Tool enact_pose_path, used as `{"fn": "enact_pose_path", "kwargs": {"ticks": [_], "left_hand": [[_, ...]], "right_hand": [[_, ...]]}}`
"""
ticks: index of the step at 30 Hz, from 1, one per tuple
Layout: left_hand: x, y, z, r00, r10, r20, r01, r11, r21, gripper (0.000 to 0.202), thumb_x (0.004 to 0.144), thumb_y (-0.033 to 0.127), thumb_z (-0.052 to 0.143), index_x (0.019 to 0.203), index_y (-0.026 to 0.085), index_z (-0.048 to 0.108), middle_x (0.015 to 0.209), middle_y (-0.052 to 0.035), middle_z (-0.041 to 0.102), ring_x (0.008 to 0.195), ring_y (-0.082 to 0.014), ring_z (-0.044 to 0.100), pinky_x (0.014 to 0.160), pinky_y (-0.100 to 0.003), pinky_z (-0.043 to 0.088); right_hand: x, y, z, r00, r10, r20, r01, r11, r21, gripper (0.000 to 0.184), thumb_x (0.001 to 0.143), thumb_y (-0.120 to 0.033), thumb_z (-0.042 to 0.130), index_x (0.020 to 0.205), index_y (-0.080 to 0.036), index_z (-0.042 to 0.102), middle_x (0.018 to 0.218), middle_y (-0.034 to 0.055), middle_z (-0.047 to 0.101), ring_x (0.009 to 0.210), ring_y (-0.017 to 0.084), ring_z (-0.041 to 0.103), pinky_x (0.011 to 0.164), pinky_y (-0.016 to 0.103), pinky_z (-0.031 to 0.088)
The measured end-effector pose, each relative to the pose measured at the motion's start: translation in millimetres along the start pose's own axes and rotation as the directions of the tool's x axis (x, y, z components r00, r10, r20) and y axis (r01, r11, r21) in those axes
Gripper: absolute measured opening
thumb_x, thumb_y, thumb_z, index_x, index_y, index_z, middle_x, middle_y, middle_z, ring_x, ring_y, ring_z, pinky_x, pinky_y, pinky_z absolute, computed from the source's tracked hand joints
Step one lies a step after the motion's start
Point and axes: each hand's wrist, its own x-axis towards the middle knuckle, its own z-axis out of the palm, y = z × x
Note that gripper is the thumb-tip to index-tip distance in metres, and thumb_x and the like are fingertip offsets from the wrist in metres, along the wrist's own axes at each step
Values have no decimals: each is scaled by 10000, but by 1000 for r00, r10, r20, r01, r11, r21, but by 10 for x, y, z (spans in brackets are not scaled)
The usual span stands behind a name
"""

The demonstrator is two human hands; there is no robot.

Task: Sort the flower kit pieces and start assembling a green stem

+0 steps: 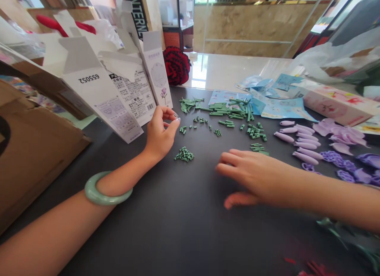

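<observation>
Left hand (160, 135) pinches narrowly, any held piece too small to see, beside a heap of green plastic bits (184, 154); right hand (246, 177) lies wide open past it

A white carton (84, 80) bears an unclear upside-down number; a black strip (135, 11) reads "INTERN".

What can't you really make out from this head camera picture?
All in the head view:
- Left hand: its fingers are too close and small to show whether the fingertips hold a tiny piece.
- Red pieces: cut off by the bottom edge.
- Green leaves: cut off by the bottom right corner.
- Carton: its small print is too small to read.
</observation>
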Motion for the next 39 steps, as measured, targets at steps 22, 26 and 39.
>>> {"fn": "enact_pose_path", "kwargs": {"ticks": [22, 26, 39], "left_hand": [[-8, 11, -4, 999, -42, 26, 43, 998, -43, 211, 766, 202, 612, 923, 228, 473, 836, -5, 605, 853, -177, 609, 720, -321, 473], [-9, 14, -5, 999, -38, 32, 40, 998, -41, 205, 772, 209, 606, 928, 225, 474, 841, -9, 599, 856, -182, 606, 723, -326, 473], [14, 3, -4, 999, -34, 34, 35, 999, -25, 202, 752, 232, 627, 894, 243, 484, 839, -6, 584, 847, -185, 615, 702, -324, 488]], "right_hand": [[238, 1012, -18, 890, 453, 51, -456, 887, 76, 213, 903, -289, 599, 706, -210, 578, 719, 27, 639, 630, 164, 552, 597, 306, 398], [279, 1048, 41, 863, 504, 26, -505, 862, 46, 238, 882, -294, 606, 669, -216, 536, 684, 21, 616, 601, 162, 540, 577, 312, 393], [-660, -66, -99, 757, 631, -172, -523, 742, 418, 158, 937, -381, 555, 886, -253, 633, 838, 53, 695, 729, 217, 668, 642, 334, 548]]}}
